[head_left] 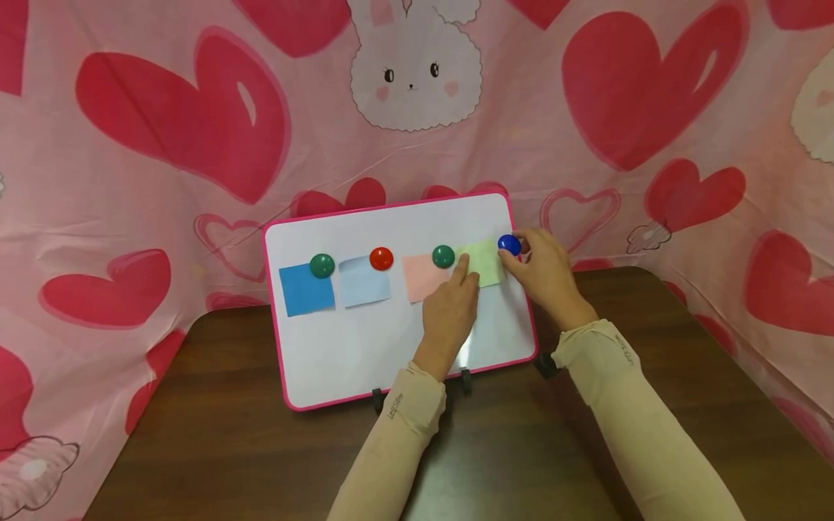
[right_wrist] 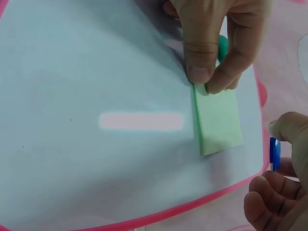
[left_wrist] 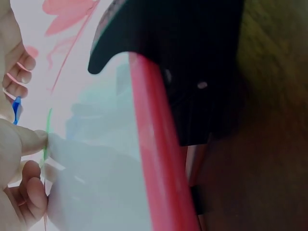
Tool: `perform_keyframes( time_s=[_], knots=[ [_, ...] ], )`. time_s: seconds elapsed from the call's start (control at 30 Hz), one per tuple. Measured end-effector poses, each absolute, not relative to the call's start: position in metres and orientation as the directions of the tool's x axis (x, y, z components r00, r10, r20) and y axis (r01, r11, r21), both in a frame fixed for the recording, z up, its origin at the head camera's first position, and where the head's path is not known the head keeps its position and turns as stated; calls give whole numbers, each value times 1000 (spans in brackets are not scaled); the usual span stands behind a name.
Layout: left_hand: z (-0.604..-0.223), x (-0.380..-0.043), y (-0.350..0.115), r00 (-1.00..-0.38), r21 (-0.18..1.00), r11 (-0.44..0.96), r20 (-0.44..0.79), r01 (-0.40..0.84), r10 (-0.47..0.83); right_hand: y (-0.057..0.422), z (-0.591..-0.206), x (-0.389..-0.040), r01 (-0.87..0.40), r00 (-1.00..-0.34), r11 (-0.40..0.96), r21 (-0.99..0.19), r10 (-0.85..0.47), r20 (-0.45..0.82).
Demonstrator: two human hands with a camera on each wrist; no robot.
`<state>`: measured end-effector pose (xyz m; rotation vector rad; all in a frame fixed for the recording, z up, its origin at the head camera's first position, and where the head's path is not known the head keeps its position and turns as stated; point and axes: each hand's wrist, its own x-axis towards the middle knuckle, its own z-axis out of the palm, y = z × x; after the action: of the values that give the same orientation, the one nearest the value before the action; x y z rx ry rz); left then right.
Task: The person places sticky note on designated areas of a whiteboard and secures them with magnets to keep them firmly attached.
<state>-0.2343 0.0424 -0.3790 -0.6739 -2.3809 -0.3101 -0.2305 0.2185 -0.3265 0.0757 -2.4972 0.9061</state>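
A whiteboard point(head_left: 352, 354) with a pink frame leans on a stand. Fingers of my left hand point(head_left: 449, 311) press the pale green sticky note point(head_left: 485, 266) at its left side against the board. Between the thumb and fingers of my right hand point(head_left: 552, 275) is a round blue magnet point(head_left: 509, 245), pinched near the note's upper right corner in the head view. Seen edge-on in the right wrist view, the blue magnet point(right_wrist: 275, 154) is off the board's surface. A green magnet point(head_left: 444, 256) sits on the pink note point(head_left: 420, 278), left of the green one, partly behind my left hand.
Farther left, a red magnet point(head_left: 381, 258) is on a light blue note point(head_left: 365, 284) and another green magnet point(head_left: 322, 265) on a dark blue note point(head_left: 306, 293). Black stand feet point(head_left: 465, 380) hold the board's lower edge on the brown table point(head_left: 215, 434). Heart-patterned cloth point(head_left: 417, 159) hangs behind.
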Motion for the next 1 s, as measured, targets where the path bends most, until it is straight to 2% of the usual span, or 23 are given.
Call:
perform_keyframes(
  time_s=[0.2, 0.47, 0.63, 1.0],
  knots=[
    [-381, -237, 44, -621, 35, 827, 679, 561, 393, 220, -329, -234, -232, -864, 773, -591, 115, 490],
    [-381, -239, 50, -486, -27, 763, 757, 646, 438, 230, -327, -235, -255, -835, 758, -600, 139, 532],
    [-383, -238, 52, -437, -60, 751, 782, 658, 445, 231, -327, -235, -267, -825, 763, -589, 135, 548],
    [-387, -236, 55, -479, -59, 797, 772, 601, 417, 224, -330, -240, -214, -886, 780, -588, 98, 453]
  ],
)
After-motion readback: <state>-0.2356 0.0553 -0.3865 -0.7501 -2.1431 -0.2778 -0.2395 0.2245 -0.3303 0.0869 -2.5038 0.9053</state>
